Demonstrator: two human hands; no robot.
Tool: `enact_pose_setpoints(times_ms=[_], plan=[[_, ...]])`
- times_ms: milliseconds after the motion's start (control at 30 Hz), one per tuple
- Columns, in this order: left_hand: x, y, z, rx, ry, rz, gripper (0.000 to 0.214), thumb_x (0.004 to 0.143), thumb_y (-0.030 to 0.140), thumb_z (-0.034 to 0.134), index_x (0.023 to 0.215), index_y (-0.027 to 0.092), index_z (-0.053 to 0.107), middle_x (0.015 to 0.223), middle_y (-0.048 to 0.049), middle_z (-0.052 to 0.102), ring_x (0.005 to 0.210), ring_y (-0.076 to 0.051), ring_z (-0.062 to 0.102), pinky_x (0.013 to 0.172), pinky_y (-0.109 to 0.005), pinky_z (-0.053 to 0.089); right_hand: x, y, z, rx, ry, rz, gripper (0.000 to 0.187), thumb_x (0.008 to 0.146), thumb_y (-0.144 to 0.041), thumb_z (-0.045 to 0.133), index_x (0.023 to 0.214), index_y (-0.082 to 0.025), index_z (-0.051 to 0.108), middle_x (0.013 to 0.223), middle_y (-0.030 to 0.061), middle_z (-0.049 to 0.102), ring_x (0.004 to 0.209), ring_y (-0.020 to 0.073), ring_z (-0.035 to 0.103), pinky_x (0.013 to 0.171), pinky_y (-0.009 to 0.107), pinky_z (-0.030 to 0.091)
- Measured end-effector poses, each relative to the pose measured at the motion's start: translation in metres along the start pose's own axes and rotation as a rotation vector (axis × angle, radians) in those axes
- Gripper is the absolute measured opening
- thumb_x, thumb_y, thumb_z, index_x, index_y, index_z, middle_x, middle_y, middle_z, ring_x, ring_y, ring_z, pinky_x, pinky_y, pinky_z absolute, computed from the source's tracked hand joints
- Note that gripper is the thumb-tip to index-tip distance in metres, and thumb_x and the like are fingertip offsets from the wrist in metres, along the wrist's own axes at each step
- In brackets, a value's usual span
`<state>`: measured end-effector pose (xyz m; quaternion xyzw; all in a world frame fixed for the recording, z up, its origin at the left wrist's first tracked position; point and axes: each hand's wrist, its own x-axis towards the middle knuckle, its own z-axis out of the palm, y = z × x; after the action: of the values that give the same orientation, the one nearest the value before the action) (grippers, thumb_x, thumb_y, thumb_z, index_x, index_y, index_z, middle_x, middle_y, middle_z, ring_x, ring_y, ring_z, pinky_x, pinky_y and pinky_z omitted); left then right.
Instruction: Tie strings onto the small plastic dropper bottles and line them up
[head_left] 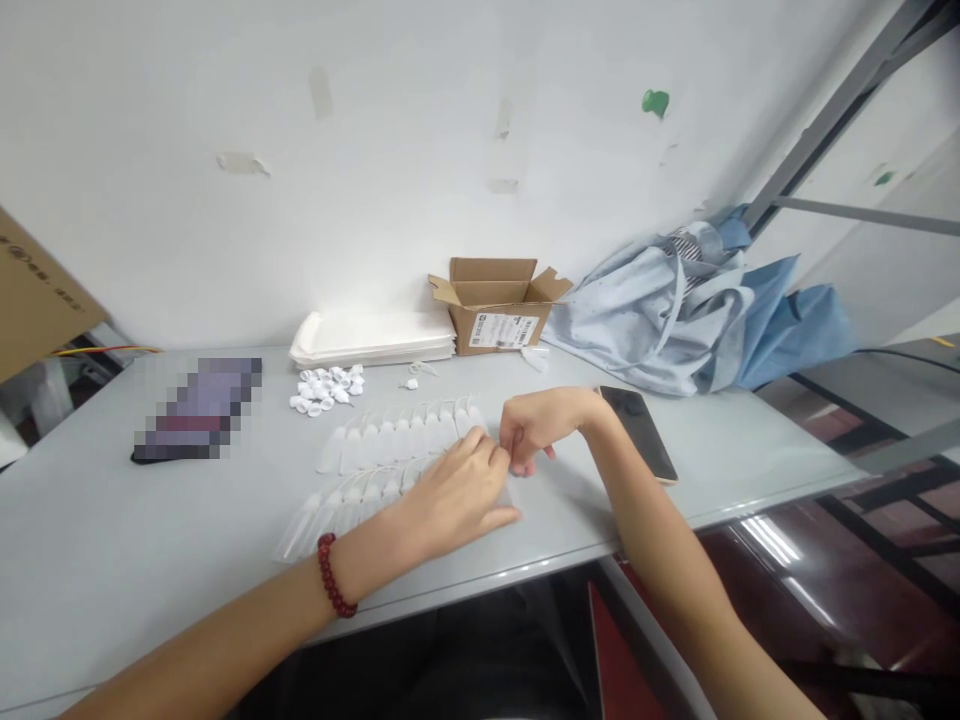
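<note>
My left hand (pixel 466 492), with a red bead bracelet (pixel 334 576) on its wrist, reaches over the right end of two rows of small translucent white bottles (pixel 367 448) that look flat, with thin curved white strips or tubes at their tops. Its fingers are bent and close together, tips down beside my right hand. Meeting it there, my right hand (pixel 541 425) is closed in a pinch with the wrist bent. What lies between the fingertips is hidden. A pale translucent edge shows under my left hand. Behind the rows lies a heap of small white caps (pixel 326 388).
At the wall, a stack of white sheets (pixel 375 338) lies beside an open cardboard box (pixel 496 318). Blue cloth (pixel 637 300) is bunched at the back right. A dark phone (pixel 641 432) rests near my right forearm. A pixelated object (pixel 202 410) lies at left.
</note>
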<state>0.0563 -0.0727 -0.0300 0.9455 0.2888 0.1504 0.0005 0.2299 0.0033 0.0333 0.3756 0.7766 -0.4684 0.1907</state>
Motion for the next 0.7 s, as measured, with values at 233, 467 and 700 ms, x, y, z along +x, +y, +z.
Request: enact_pose_setpoints(times_ms=[233,467,700], plan=[[-0.002,-0.002,0.005,0.038,0.036,-0.02,0.034,0.084,0.048,0.062,0.093,0.015,0.057,0.087,-0.0074,0.058,0.087,-0.026,0.052,0.077,-0.037,0.045,0.008,0.007,-0.002,0.008,-0.02,0.013,0.018,0.068,-0.024,0.06,0.079,-0.011,0.069,0.081,0.0071,0.073,0.076,0.0189,0.069,0.052,0.022,0.045],[0.002,-0.006,-0.011,-0.074,0.014,-0.078,0.043,0.082,0.055,0.06,0.096,0.014,0.059,0.091,-0.0097,0.061,0.092,-0.028,0.053,0.08,-0.04,0.046,0.006,0.013,-0.006,0.057,0.038,-0.007,0.021,0.074,-0.03,0.061,0.077,-0.011,0.068,0.076,0.0079,0.073,0.073,0.0182,0.069,0.054,0.022,0.046],[0.001,-0.096,-0.022,-0.141,0.135,-0.439,0.028,0.09,0.027,0.037,0.095,0.015,0.062,0.1,-0.0122,0.064,0.103,-0.029,0.055,0.09,-0.046,0.045,0.014,0.045,-0.025,0.072,0.878,0.074,0.021,0.084,-0.027,0.052,0.076,-0.013,0.065,0.08,0.0102,0.072,0.066,0.0165,0.064,0.058,0.026,0.046]])
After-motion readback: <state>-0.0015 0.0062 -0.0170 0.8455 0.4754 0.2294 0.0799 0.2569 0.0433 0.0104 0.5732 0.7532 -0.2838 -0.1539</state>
